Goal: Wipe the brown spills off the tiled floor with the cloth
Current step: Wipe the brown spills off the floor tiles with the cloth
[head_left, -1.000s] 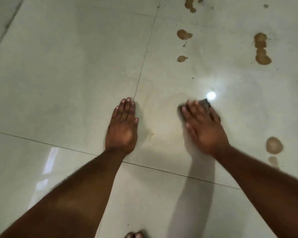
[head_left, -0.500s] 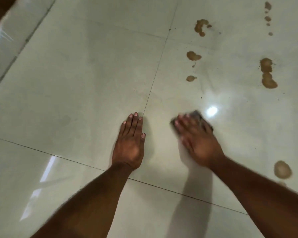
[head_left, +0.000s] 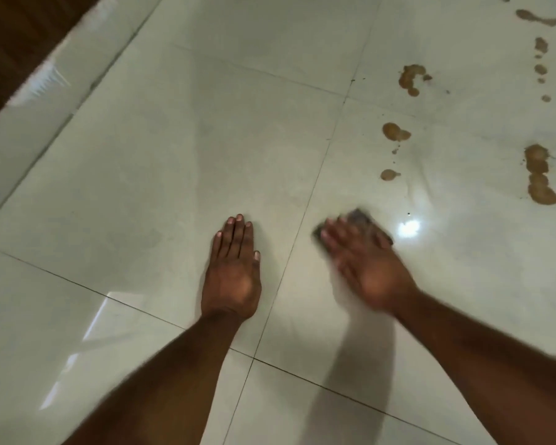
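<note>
Since the earlier frame the view has tilted up, exposing more brown spills (head_left: 540,175) on the glossy pale tiled floor (head_left: 174,149). Left hand (head_left: 233,271) rests flat, released. Right hand (head_left: 363,261), blurred, presses the small dark cloth (head_left: 361,217) flat-fingered; advance it toward the nearest spill with steady pressure.

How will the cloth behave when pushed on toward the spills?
The cloth is probably soft and flat, lying pressed under the right hand. It likely glides easily, since the floor looks glossy. It may smear the brown spills at first.
</note>
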